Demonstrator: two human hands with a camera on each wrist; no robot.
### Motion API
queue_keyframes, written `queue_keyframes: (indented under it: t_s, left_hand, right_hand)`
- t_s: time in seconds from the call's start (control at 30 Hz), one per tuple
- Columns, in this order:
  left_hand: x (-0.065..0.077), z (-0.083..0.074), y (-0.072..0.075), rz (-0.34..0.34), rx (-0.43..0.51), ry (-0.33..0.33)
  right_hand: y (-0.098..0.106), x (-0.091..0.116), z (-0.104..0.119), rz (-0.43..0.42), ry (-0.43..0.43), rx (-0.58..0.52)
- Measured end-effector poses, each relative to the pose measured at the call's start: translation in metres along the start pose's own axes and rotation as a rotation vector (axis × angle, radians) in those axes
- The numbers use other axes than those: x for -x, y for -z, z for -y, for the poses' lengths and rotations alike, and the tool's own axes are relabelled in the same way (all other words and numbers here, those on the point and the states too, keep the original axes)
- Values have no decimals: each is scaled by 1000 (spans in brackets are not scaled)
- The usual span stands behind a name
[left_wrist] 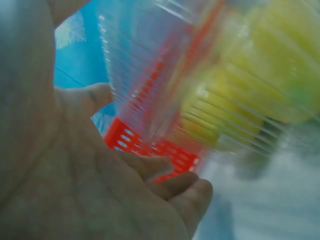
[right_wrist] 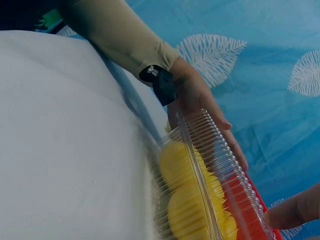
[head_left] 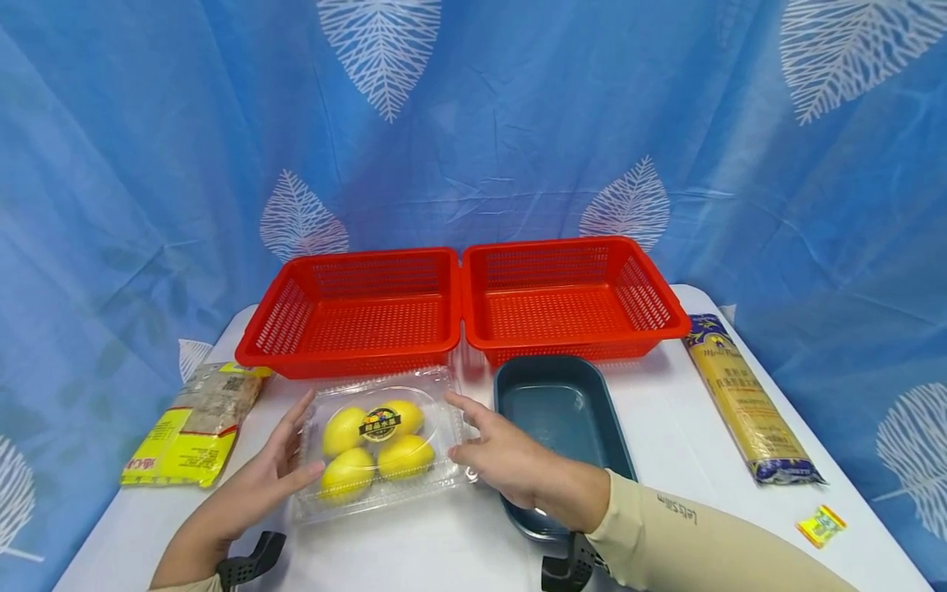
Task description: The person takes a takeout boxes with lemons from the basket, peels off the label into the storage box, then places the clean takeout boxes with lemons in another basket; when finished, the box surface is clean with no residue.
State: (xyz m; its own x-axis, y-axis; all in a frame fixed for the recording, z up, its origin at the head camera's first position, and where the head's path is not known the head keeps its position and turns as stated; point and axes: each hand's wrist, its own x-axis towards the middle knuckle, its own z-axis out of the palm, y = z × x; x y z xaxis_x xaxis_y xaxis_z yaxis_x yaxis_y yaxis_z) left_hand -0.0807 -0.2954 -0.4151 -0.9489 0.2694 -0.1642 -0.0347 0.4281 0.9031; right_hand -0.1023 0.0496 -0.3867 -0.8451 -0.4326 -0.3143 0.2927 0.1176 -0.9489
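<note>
A clear plastic clamshell box (head_left: pixel 444 395) with a round label on its lid lies near the middle of the table. Through the lid several yellow fruits (head_left: pixel 344 432) that look like lemons are visible. My left hand (head_left: pixel 277 469) is at the box's left side, thumb over the front left corner and fingers along the edge. In the left wrist view its fingers (left_wrist: pixel 190 200) are loosely extended beside the ribbed plastic wall. At the opposite side my right hand (head_left: pixel 510 456) has its thumb and forefinger spread at the rim. One of its fingertips (right_wrist: pixel 287 212) shows by the box edge in the right wrist view.
Two red baskets (head_left: pixel 348 366) (head_left: pixel 584 349) stand side by side behind the box. Under my right forearm is a dark blue dish (head_left: pixel 562 411). A yellow-green bag (head_left: pixel 196 427) lies left; a noodle packet (head_left: pixel 747 395) and a small yellow packet (head_left: pixel 821 526) lie right.
</note>
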Motion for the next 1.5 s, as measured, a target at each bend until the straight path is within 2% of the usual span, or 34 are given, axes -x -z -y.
queue_keyframes:
  t_s: [0.13, 0.27, 0.53, 0.63, 0.8, 0.9, 1.1, 1.23, 1.33, 1.5]
  left_hand:
    - [-2, 5, -2, 6, 45, -2]
    - [-7, 12, -4, -7, 101, -48]
    - [-17, 23, -10, -80, 182, -131]
    - [-19, 24, -13, -89, 221, -149]
    - [-20, 23, -15, -110, 247, -116]
    - [-20, 22, -16, -123, 265, -103]
    - [-20, 22, -18, -134, 307, -125]
    - [-22, 24, -19, -144, 311, -129]
    - [-23, 25, -19, -150, 315, -116]
    - [-23, 27, -20, -153, 316, -98]
  right_hand:
    - [-2, 0, -1, -2, 7, -2]
    - [-2, 1, -2, -6, 15, 5]
    - [-3, 3, -3, -23, 48, 67]
    - [-2, 6, -2, -37, 104, 144]
    - [-1, 12, 1, -58, 207, 306]
    - [0, 11, 3, -68, 256, 366]
    - [0, 4, 16, -100, 401, 480]
    - [-2, -10, 30, -87, 507, 571]
    - [-6, -24, 40, -45, 520, 659]
    - [-17, -45, 52, 52, 458, 850]
